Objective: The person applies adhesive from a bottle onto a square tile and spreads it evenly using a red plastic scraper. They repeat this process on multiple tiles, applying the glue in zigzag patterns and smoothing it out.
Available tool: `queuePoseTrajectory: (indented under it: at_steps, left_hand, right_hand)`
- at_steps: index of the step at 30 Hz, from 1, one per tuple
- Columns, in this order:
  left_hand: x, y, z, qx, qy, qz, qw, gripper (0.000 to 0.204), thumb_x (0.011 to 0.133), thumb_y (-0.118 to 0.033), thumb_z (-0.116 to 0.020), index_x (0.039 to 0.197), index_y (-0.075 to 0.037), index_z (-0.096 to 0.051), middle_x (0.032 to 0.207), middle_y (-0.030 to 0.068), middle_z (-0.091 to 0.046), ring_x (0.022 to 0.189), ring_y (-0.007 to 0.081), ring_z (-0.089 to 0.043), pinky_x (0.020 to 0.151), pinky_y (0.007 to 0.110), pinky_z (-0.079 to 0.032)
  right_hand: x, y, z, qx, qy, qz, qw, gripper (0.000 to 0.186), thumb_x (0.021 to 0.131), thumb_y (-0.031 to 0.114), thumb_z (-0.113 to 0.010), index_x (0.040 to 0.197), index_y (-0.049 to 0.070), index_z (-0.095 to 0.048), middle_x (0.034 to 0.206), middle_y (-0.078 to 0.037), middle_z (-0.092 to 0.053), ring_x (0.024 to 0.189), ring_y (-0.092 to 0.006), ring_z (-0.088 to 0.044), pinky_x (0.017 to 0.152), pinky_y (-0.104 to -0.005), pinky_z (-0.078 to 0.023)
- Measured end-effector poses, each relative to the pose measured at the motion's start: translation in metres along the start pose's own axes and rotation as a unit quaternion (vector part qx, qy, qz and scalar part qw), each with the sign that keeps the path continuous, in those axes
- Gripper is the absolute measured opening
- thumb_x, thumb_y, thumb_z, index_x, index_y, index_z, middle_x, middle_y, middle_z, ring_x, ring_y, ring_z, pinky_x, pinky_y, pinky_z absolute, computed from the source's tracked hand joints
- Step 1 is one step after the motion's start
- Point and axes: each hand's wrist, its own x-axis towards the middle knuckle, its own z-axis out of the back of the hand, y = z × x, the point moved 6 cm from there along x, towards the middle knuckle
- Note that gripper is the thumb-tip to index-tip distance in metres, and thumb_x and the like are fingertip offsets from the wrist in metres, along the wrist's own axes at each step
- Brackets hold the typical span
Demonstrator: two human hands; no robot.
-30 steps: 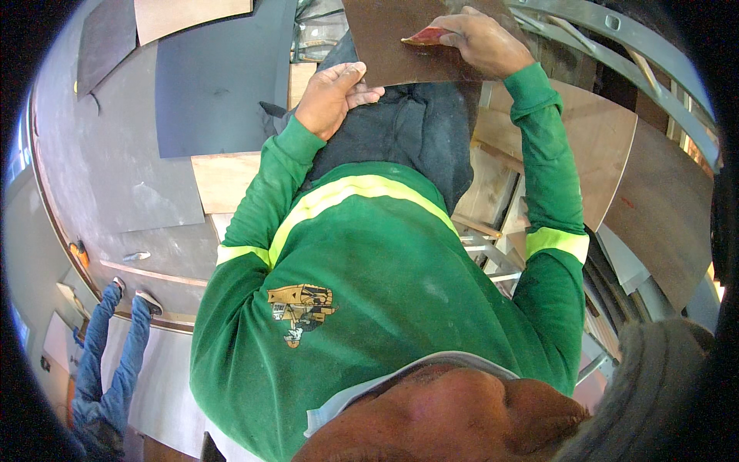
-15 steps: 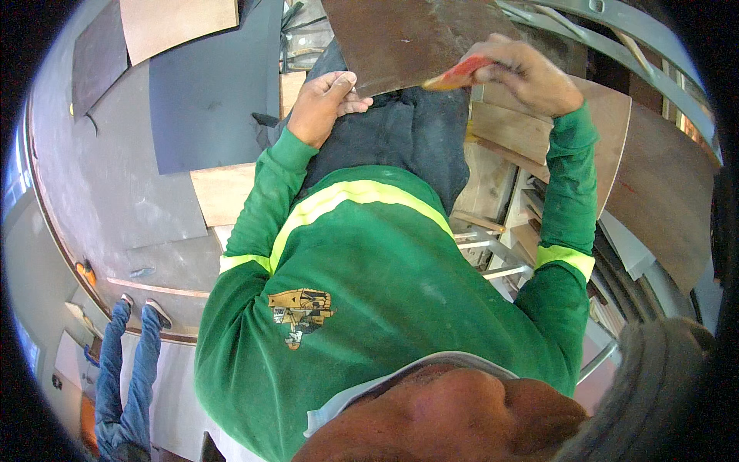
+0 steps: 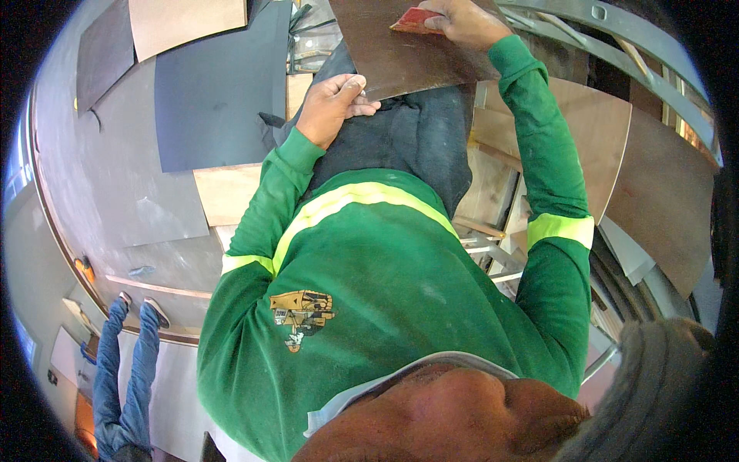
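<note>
- A brown sheet [image 3: 408, 61] is pinched at one corner by the left hand's [image 3: 332, 108] fingers.
- Over it, a red scraper [image 3: 416, 20] is pinched by the right hand's [image 3: 468, 25] fingers.

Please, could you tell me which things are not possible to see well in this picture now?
All in the head view:
- Brown sheet: far end, cut off by the upper edge.
- Red scraper: held end, hidden by the right hand.
- Other person: upper body, cut off at the lower edge.
- Bluish thing: too small to identify.
</note>
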Motion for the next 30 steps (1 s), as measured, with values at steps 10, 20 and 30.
queuePoseTrajectory:
  at_steps: [10,20,30]
  left_hand:
    - [0.0,0.001,0.002,-0.047,-0.001,-0.006,0.999,0.026,0.108,-0.024,-0.061,0.111,0.002,-0.062,0.098,0.0065,-0.066,0.089,0.0234,-0.076,0.083,0.031,-0.064]
    - [-0.011,0.0,-0.004,0.037,0.001,0.007,0.999,0.026,0.109,-0.027,-0.06,0.109,-0.001,-0.063,0.091,0.0051,-0.068,0.084,0.0181,-0.074,0.077,0.028,-0.062]
    - [-0.017,0.0,-0.004,0.041,-0.012,-0.001,0.999,0.027,0.11,-0.024,-0.058,0.109,0.003,-0.063,0.089,0.0096,-0.069,0.082,0.0183,-0.075,0.074,0.027,-0.062]
  right_hand:
    - [-0.034,0.034,-0.034,-0.041,0.034,0.106,0.993,0.025,0.098,0.019,-0.067,0.122,0.011,-0.072,0.105,-0.024,-0.073,0.098,-0.0456,-0.068,0.087,-0.05,-0.054]
    - [-0.057,-0.023,0.024,0.081,-0.016,0.026,0.996,0.041,0.1,0.023,-0.067,0.136,0.003,-0.065,0.117,-0.019,-0.072,0.108,-0.0308,-0.069,0.098,-0.0403,-0.052]
    - [0.048,-0.057,0.036,-0.06,-0.203,0.012,0.977,0.026,0.094,0.011,-0.063,0.115,0.01,-0.076,0.106,-0.022,-0.075,0.098,-0.0438,-0.072,0.084,-0.0507,-0.057]
